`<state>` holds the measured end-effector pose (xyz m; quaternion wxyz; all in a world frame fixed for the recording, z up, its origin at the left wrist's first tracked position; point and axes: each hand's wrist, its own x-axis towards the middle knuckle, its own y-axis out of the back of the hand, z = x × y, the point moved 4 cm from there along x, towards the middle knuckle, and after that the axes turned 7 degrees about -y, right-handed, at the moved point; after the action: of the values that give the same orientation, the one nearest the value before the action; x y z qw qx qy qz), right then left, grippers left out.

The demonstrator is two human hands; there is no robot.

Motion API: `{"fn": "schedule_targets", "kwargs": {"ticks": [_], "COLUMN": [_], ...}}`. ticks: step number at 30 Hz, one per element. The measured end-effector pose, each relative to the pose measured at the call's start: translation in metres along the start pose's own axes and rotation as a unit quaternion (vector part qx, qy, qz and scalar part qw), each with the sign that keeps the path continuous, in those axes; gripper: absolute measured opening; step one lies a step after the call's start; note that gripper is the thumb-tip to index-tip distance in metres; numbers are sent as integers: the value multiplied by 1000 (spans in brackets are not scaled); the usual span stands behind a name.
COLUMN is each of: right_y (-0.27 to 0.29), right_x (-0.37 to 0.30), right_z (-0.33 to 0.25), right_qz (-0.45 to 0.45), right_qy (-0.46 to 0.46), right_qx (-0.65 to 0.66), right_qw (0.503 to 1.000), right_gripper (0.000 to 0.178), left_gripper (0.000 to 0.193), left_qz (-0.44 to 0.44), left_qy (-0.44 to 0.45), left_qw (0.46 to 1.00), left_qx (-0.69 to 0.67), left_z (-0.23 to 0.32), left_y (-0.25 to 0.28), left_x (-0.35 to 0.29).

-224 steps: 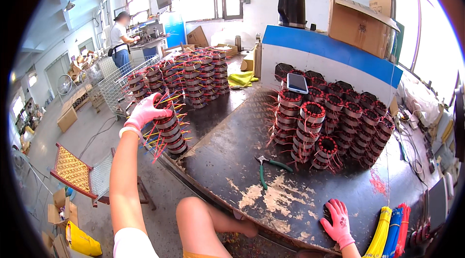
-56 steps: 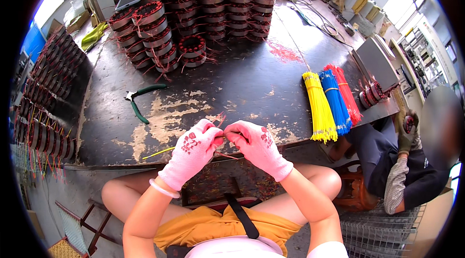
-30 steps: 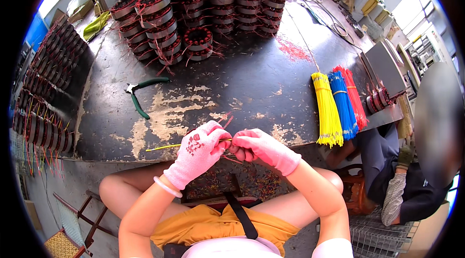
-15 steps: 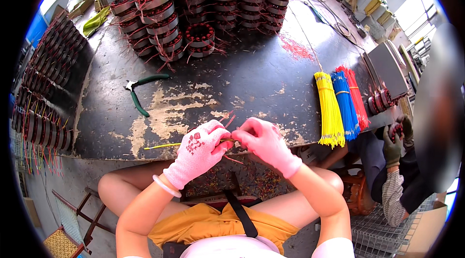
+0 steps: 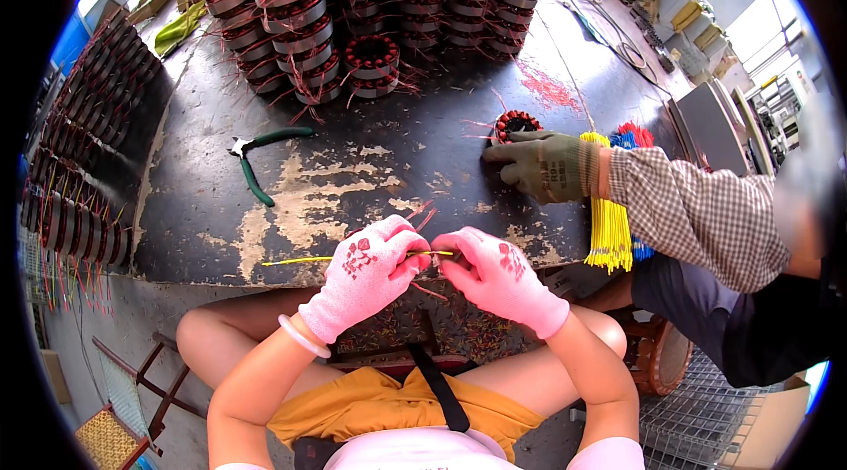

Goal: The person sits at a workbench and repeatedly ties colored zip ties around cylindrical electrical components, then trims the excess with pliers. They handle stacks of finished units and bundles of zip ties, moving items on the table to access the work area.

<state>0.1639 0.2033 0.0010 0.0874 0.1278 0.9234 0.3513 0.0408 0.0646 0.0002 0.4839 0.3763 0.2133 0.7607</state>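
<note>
My left hand (image 5: 372, 269), in a pink glove, is closed round a thin yellow wire (image 5: 296, 261) that sticks out to its left and shows again between the two hands. My right hand (image 5: 498, 274), also pink-gloved, pinches at the wire's other end, fingertips almost meeting those of the left. Thin red leads (image 5: 427, 216) rise behind the fingers, and another pokes out below; what they come from is mostly hidden by my left hand. Both hands are at the table's near edge.
Green-handled cutters (image 5: 256, 161) lie ahead on the left. A co-worker's gloved hand (image 5: 551, 165) holds a wound stator (image 5: 516, 124) on the worn black table (image 5: 423, 152). Bundles of yellow wires (image 5: 609, 232) and blue wires sit right. Stacked stators (image 5: 300, 29) fill the back; more line the left.
The co-worker's arm has reached in from the right with a stator, over the wire bundles. My right hand has shifted slightly right and down, showing more wire between my hands.
</note>
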Motion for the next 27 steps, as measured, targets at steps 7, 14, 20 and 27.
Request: {"fn": "schedule_targets", "kwargs": {"ticks": [7, 14, 20, 27], "right_y": [-20, 2, -30, 12], "right_x": [15, -9, -9, -47], "right_z": [24, -16, 23, 7], "right_qz": [-116, 227, -113, -11], "right_qy": [-241, 129, -247, -135], "right_qx": [332, -155, 454, -30], "right_qw": [905, 953, 849, 990], "right_gripper": [30, 23, 28, 25], "left_gripper": [13, 13, 13, 14], "left_qz": [-1, 1, -7, -11], "left_qy": [-20, -8, -27, -10], "left_qw": [1000, 1000, 1000, 1000], "left_qx": [8, -3, -6, -11], "left_z": [1, -2, 0, 0], "left_y": [0, 0, -2, 0], "left_x": [1, -1, 1, -2]}}
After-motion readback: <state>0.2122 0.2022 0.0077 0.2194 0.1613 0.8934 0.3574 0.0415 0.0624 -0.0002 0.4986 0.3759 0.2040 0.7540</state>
